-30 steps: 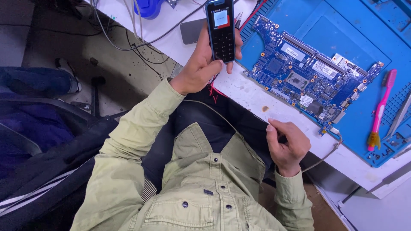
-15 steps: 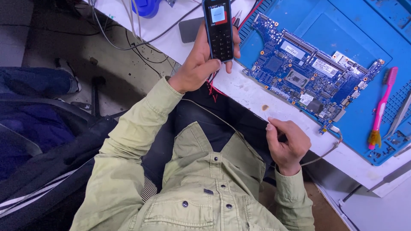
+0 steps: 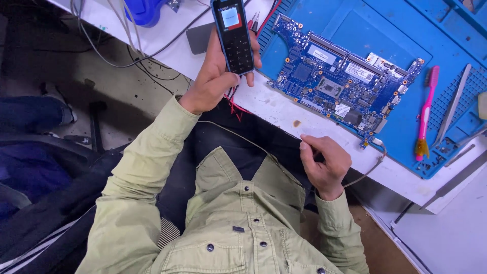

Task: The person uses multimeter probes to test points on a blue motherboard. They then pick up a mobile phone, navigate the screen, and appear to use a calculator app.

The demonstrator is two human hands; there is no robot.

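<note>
My left hand (image 3: 212, 81) holds a dark push-button phone (image 3: 232, 35) upright over the white table edge, its small screen lit. Red wires (image 3: 234, 106) hang just below that hand. My right hand (image 3: 324, 165) rests at the table's near edge, below a blue circuit board (image 3: 340, 83), fingers pinched on a thin pale wire (image 3: 238, 134) that runs across my lap. The board lies flat on a blue work mat (image 3: 385, 30).
A pink brush (image 3: 425, 111) and metal tweezers (image 3: 453, 104) lie on the mat to the right of the board. A grey cable (image 3: 368, 170) trails from the board's corner. Cables and a blue object (image 3: 144, 10) sit at the top left. A dark chair (image 3: 30, 172) stands at left.
My left hand with the phone has drifted slightly to the left. My right hand keeps its pinch on the wire in the same place.
</note>
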